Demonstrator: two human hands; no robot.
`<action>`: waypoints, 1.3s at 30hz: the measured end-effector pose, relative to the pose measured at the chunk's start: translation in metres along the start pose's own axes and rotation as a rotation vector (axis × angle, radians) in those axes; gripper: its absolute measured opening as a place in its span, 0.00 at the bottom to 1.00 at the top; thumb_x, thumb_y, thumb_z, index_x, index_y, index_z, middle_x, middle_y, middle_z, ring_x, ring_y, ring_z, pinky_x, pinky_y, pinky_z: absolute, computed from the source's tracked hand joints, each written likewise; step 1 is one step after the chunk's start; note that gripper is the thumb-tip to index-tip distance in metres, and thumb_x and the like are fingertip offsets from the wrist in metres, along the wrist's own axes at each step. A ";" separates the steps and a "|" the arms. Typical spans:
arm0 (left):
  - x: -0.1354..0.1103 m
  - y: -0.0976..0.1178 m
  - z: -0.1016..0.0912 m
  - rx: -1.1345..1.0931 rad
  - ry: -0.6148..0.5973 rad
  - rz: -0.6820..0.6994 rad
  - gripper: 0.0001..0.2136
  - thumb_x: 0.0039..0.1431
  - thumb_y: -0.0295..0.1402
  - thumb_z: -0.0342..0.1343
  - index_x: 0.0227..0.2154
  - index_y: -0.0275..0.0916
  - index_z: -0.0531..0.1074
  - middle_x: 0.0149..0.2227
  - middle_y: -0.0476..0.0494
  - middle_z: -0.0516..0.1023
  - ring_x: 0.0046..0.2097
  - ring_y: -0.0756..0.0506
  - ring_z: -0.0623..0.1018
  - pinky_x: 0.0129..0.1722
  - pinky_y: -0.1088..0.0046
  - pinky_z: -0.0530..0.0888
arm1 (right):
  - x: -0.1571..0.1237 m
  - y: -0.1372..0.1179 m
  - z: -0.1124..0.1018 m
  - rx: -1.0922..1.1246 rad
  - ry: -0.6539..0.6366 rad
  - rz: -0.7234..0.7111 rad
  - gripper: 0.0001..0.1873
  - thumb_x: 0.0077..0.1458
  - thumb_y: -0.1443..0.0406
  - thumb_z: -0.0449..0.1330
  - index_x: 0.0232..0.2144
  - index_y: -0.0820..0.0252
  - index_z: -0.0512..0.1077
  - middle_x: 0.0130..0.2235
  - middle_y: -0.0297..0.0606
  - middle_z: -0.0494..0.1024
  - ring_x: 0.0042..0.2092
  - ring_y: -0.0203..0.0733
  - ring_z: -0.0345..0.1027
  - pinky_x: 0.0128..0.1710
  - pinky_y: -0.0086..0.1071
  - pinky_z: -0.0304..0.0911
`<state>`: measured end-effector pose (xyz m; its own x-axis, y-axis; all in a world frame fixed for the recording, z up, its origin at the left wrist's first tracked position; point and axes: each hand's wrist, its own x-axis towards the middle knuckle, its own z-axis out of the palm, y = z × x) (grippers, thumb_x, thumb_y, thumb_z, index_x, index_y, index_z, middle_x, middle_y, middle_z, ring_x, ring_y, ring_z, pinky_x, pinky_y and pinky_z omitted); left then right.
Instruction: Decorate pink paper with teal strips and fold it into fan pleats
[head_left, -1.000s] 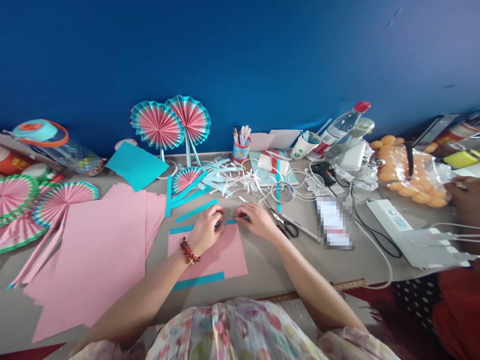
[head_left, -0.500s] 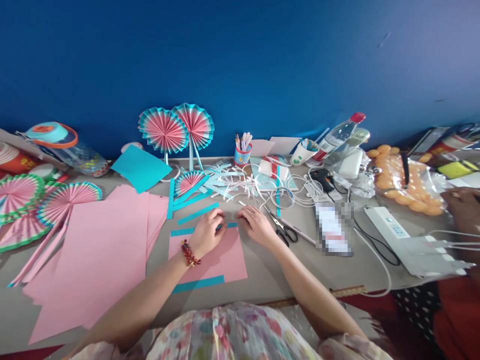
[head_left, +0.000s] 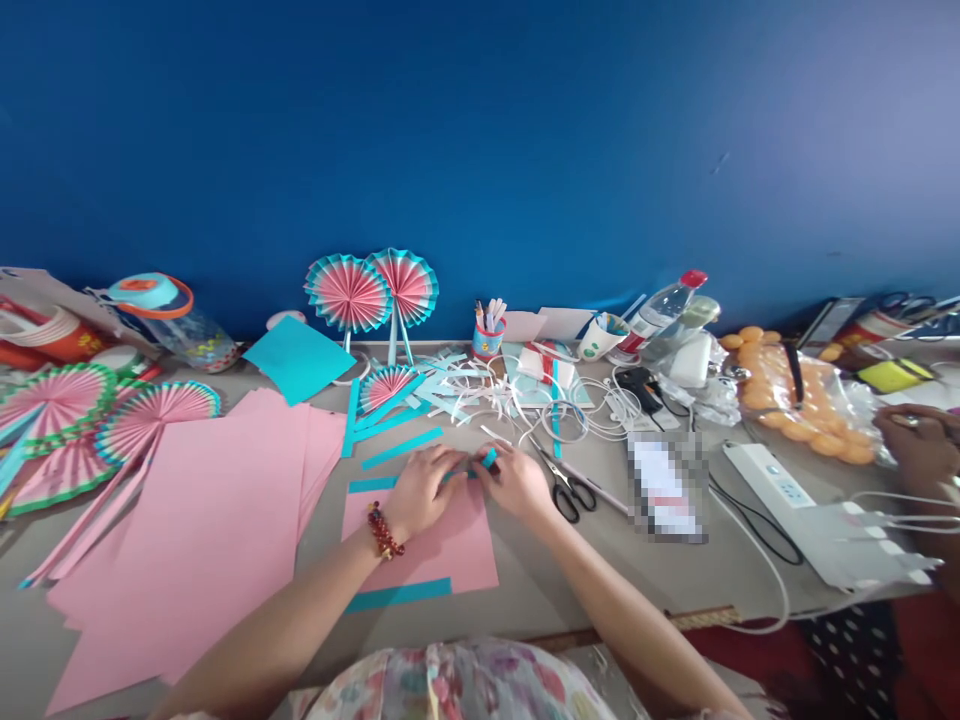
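Note:
A pink sheet of paper (head_left: 450, 555) lies on the table below my hands. One blue paper strip (head_left: 373, 484) runs along its far edge, and another blue strip (head_left: 401, 594) lies along the near edge. My left hand (head_left: 426, 490), wearing a red bead bracelet (head_left: 385, 532), has its fingers bent together at the far strip. My right hand (head_left: 516, 482) pinches the strip's right end, which sticks up between thumb and fingers. The fingertips of both hands nearly meet, partly hiding the strip.
Black-handled scissors (head_left: 568, 492) and a pixelated phone (head_left: 666, 488) lie to the right. Beyond are white strip scraps (head_left: 465, 385), a pen cup (head_left: 489, 338) and paper fans (head_left: 349, 293). Pink sheets (head_left: 217, 520) spread leftward. Another person's hand (head_left: 919, 440) is at the far right.
My hands have drawn closer together. My right hand, apart from the strip before, now grips its blue end. The whole view has shifted slightly as my head moved.

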<state>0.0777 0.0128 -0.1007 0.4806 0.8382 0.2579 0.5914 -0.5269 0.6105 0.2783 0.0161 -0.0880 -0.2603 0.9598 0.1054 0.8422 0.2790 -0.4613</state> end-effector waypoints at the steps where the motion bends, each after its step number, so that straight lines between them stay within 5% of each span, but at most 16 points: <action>1: 0.000 0.000 0.001 0.029 -0.008 0.008 0.14 0.69 0.37 0.47 0.51 0.45 0.73 0.49 0.42 0.75 0.50 0.41 0.74 0.51 0.61 0.70 | -0.001 0.004 -0.002 0.033 0.014 0.047 0.06 0.59 0.62 0.57 0.35 0.56 0.73 0.38 0.37 0.78 0.34 0.40 0.71 0.35 0.30 0.61; 8: -0.003 0.003 0.005 0.304 -0.078 0.139 0.15 0.69 0.33 0.45 0.52 0.48 0.72 0.51 0.41 0.73 0.50 0.40 0.71 0.48 0.57 0.66 | -0.013 0.030 -0.008 0.241 0.100 0.194 0.07 0.55 0.60 0.58 0.35 0.54 0.72 0.35 0.32 0.80 0.35 0.40 0.73 0.35 0.30 0.63; 14: -0.003 0.007 0.009 0.452 -0.075 0.199 0.15 0.70 0.31 0.45 0.54 0.49 0.71 0.49 0.43 0.75 0.49 0.40 0.71 0.45 0.60 0.65 | -0.019 0.030 -0.010 0.192 0.099 0.211 0.05 0.55 0.63 0.56 0.34 0.54 0.71 0.34 0.33 0.80 0.32 0.40 0.73 0.33 0.30 0.62; 32: -0.007 0.011 0.011 0.420 -0.066 0.173 0.15 0.69 0.29 0.46 0.54 0.49 0.69 0.52 0.42 0.73 0.50 0.39 0.71 0.47 0.59 0.67 | -0.040 0.032 -0.005 0.066 0.148 0.220 0.06 0.57 0.67 0.52 0.34 0.56 0.69 0.35 0.38 0.80 0.37 0.45 0.75 0.36 0.33 0.63; 39: -0.008 0.006 0.007 0.277 -0.054 0.153 0.17 0.67 0.29 0.46 0.56 0.46 0.67 0.53 0.42 0.73 0.51 0.41 0.70 0.51 0.58 0.68 | -0.069 0.047 -0.018 0.395 0.214 0.266 0.11 0.61 0.56 0.54 0.35 0.56 0.69 0.32 0.36 0.78 0.34 0.43 0.73 0.37 0.33 0.65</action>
<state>0.0822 0.0024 -0.1042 0.6068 0.7415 0.2863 0.6599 -0.6707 0.3386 0.3445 -0.0363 -0.1014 0.0757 0.9923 0.0984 0.6128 0.0316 -0.7896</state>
